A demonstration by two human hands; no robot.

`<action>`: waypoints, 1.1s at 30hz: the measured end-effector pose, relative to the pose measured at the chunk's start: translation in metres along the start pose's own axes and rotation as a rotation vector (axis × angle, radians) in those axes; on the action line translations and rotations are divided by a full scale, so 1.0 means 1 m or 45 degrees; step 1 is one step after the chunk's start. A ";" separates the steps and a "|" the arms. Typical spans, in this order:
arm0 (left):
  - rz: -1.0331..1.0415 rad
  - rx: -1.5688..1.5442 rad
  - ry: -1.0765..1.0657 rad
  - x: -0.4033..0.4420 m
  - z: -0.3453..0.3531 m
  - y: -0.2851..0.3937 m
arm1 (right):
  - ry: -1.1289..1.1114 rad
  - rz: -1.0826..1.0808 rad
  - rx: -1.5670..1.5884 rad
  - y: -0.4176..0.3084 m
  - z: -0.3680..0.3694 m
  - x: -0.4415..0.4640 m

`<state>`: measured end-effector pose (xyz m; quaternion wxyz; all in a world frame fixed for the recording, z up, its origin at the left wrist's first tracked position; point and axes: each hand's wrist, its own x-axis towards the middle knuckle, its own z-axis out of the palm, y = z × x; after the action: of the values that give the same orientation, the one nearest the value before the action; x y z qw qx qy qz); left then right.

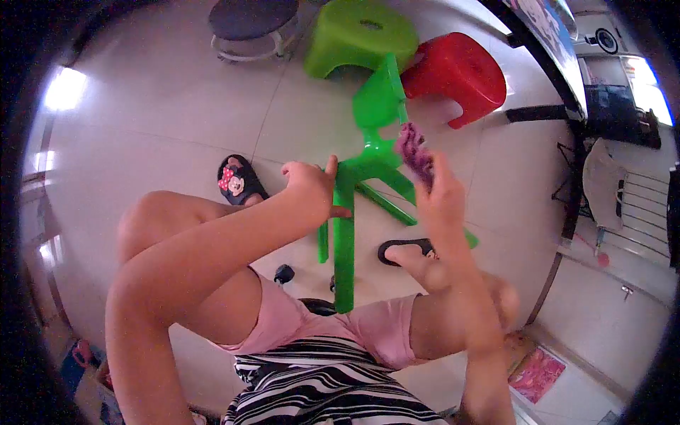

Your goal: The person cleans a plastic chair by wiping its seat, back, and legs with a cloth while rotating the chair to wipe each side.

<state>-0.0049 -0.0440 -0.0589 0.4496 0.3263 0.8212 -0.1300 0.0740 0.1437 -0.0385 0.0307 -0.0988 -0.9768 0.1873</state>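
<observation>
A bright green plastic chair [344, 248] stands tipped between my knees, one long leg pointing toward my lap. My left hand [312, 185] grips the upper part of that leg, its fingers spread around the edges. In my right hand [442, 193] is a bunched purple cloth [416, 152], closed in the fingers. The cloth is at the chair's right side, near the narrow green upright; I cannot tell whether it touches the plastic.
A green stool [361, 35] and a red stool [460, 74] stand on the tiled floor beyond the chair. Farther left is a dark round-seated stool [253, 18]. My sandalled feet flank the chair. White cabinets [602, 312] line the right side.
</observation>
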 end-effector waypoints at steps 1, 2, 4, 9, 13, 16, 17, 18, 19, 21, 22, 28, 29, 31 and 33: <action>0.009 -0.021 0.006 0.001 0.001 -0.002 | -0.035 -0.058 0.006 0.002 0.009 -0.003; 0.019 -0.045 0.019 0.001 0.002 -0.004 | -0.068 -0.120 0.007 -0.003 0.016 -0.008; 0.028 -0.068 0.034 0.002 0.003 -0.004 | -0.069 -0.296 -0.036 -0.009 0.029 -0.017; 0.076 -0.082 0.101 0.000 0.010 -0.006 | 0.009 -0.458 0.006 -0.013 0.041 -0.026; 0.059 -0.115 0.119 0.003 0.014 -0.005 | -0.124 -0.258 0.084 -0.006 0.038 -0.024; 0.050 -0.138 0.141 0.003 0.017 -0.004 | -0.186 -0.066 0.214 0.003 0.038 -0.017; 0.050 -0.141 0.161 0.004 0.018 -0.005 | -0.182 0.036 0.303 0.002 0.035 -0.015; 0.051 -0.143 0.180 0.005 0.021 -0.005 | -0.178 0.141 0.391 0.000 0.031 -0.012; 0.069 -0.166 0.245 0.006 0.024 -0.007 | -0.208 0.206 0.521 -0.001 0.028 -0.007; 0.110 -0.209 0.377 0.008 0.029 -0.008 | -0.262 0.337 0.780 0.001 0.023 0.004; 0.112 -0.198 0.382 0.009 0.031 -0.007 | -0.305 0.356 0.755 0.003 0.024 0.007; 0.117 -0.168 0.422 0.014 0.033 -0.008 | -0.214 -0.051 0.135 0.031 0.045 0.015; 0.117 -0.173 0.400 0.013 0.031 -0.008 | -0.258 -0.060 0.183 0.039 0.048 0.016; 0.111 -0.181 0.381 0.014 0.031 -0.009 | -0.353 -0.022 0.280 0.041 0.050 0.018; 0.106 -0.186 0.388 0.013 0.031 -0.009 | -0.456 0.076 0.377 0.040 0.050 0.019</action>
<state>0.0051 -0.0609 -0.0875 0.3476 0.3424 0.8729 -0.0004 0.0575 0.1660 -0.0989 -0.1347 -0.0872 -0.9252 0.3438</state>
